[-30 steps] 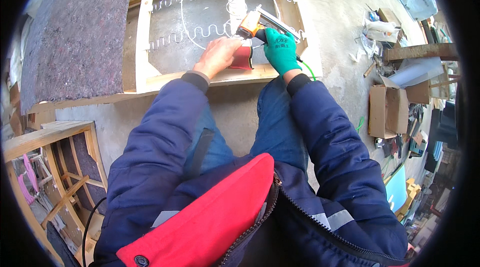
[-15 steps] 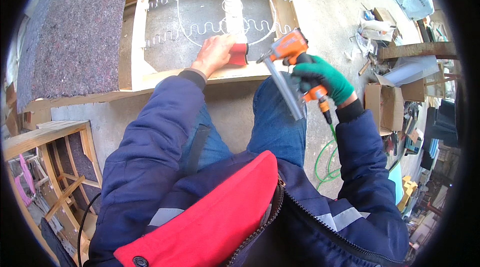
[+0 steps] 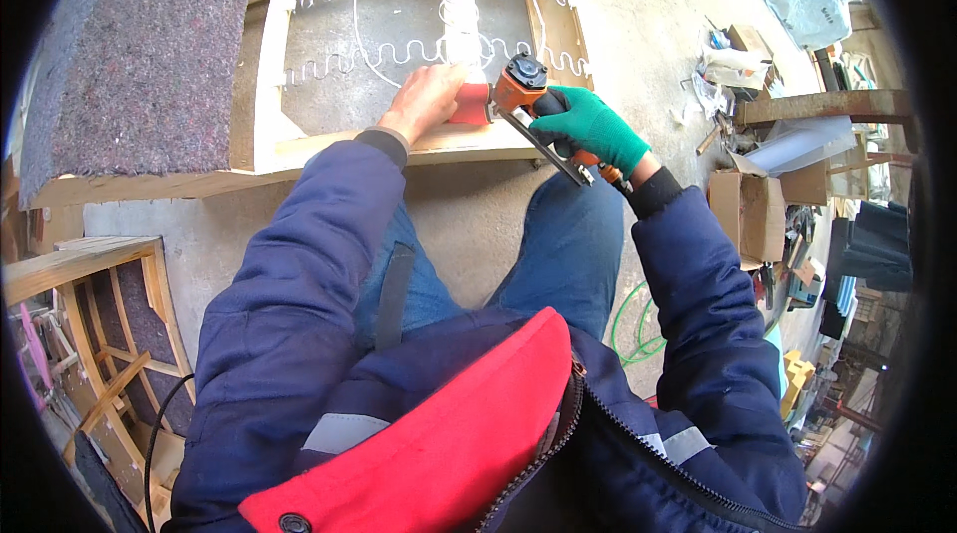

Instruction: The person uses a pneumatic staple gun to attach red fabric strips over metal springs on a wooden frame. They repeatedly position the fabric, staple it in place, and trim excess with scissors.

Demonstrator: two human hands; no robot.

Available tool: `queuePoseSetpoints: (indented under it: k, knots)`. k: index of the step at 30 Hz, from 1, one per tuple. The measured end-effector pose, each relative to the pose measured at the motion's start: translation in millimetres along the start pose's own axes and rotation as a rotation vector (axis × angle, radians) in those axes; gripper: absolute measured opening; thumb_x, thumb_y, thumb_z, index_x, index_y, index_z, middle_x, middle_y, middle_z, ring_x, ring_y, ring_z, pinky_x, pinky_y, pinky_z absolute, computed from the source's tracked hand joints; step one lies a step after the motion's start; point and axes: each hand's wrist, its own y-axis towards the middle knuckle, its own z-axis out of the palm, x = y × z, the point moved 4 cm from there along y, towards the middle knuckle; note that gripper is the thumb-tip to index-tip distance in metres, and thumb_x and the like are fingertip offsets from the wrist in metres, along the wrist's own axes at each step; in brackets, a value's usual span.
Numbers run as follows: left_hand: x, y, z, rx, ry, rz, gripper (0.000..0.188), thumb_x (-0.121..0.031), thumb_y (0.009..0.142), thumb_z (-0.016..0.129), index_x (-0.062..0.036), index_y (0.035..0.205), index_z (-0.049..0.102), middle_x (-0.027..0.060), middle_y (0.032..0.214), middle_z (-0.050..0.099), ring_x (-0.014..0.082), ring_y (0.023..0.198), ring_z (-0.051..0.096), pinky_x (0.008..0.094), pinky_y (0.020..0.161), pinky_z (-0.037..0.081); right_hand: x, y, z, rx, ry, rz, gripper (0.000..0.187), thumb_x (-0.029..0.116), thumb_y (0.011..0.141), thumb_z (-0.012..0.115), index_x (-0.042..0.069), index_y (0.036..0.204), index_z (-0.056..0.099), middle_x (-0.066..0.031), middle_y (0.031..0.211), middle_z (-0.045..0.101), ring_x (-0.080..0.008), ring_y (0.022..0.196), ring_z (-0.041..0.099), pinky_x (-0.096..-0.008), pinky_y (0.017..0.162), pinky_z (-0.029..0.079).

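Observation:
My bare left hand is closed on a small red strip at the front rail of a wooden frame. In my right hand, gloved in green, is an orange and black air staple gun. Its head is right beside the red strip's right end; whether they touch I cannot tell. A white band runs from the strip back across the frame, over wavy zigzag springs. Fingertips of my left hand are partly hidden behind the strip.
Grey felt covers a panel left of the frame. Another wooden frame stands at the lower left. A green air hose loops on the floor. On the right are a cardboard box and scattered scraps.
My right hand has brought the staple gun left and up, turning it so its head meets the area by the red strip. My left hand stays at the strip.

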Motion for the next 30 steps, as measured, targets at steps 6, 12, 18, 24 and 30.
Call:
queuePoseSetpoints:
  k: [6, 12, 18, 24, 30]
  knots:
    - [1.7, -4.9, 1.2, -0.025, 0.030, 0.030, 0.030, 0.004, 0.084, 0.065, -0.0038, 0.113, 0.064, 0.0256, 0.101, 0.074, 0.0485, 0.098, 0.073, 0.0575, 0.083, 0.058, -23.3, 19.9, 2.3, 0.048, -0.045, -0.036, 0.029, 0.025, 0.089, 0.080, 0.002, 0.105, 0.073, -0.0041, 0.082, 0.070, -0.0110, 0.068, 0.067, -0.0313, 0.063, 0.057]
    - [4.0, -4.4, 4.7, -0.029, 0.053, 0.024, 0.027, 0.003, 0.084, 0.066, -0.0034, 0.110, 0.062, 0.0252, 0.102, 0.074, 0.0484, 0.097, 0.073, 0.0576, 0.083, 0.058, -57.7, 14.6, 19.2, 0.050, 0.118, 0.067, 0.036, 0.027, 0.088, 0.081, 0.001, 0.113, 0.075, -0.0033, 0.085, 0.072, -0.0101, 0.071, 0.067, -0.0296, 0.066, 0.057]
    - [3.3, -4.4, 3.7, -0.019, 0.038, 0.011, 0.025, 0.002, 0.084, 0.066, -0.0031, 0.108, 0.062, 0.0250, 0.101, 0.074, 0.0486, 0.098, 0.072, 0.0578, 0.084, 0.057, -60.6, 12.3, 30.8, -0.004, 0.056, -0.014, 0.040, 0.027, 0.088, 0.083, 0.001, 0.118, 0.074, -0.0044, 0.091, 0.074, -0.0109, 0.076, 0.069, -0.0300, 0.070, 0.058]
    - [4.5, -2.1, -2.0, 0.030, -0.045, 0.004, 0.025, -0.007, 0.085, 0.072, -0.0039, 0.109, 0.066, 0.0254, 0.107, 0.074, 0.0482, 0.101, 0.072, 0.0567, 0.087, 0.057, -53.5, 10.4, 36.0, 0.035, -0.076, 0.003, 0.037, 0.026, 0.089, 0.082, 0.002, 0.117, 0.075, -0.0045, 0.085, 0.074, -0.0112, 0.073, 0.068, -0.0295, 0.066, 0.056]
    - [11.2, 3.4, -10.4, 0.112, -0.267, -0.048, 0.042, -0.033, 0.092, 0.080, -0.0067, 0.124, 0.070, 0.0264, 0.111, 0.076, 0.0472, 0.104, 0.073, 0.0522, 0.090, 0.058, -58.1, 4.4, 45.1, 0.056, 0.066, 0.091, 0.022, 0.022, 0.092, 0.079, 0.004, 0.104, 0.075, -0.0045, 0.074, 0.069, -0.0083, 0.052, 0.058, -0.0275, 0.044, 0.043]
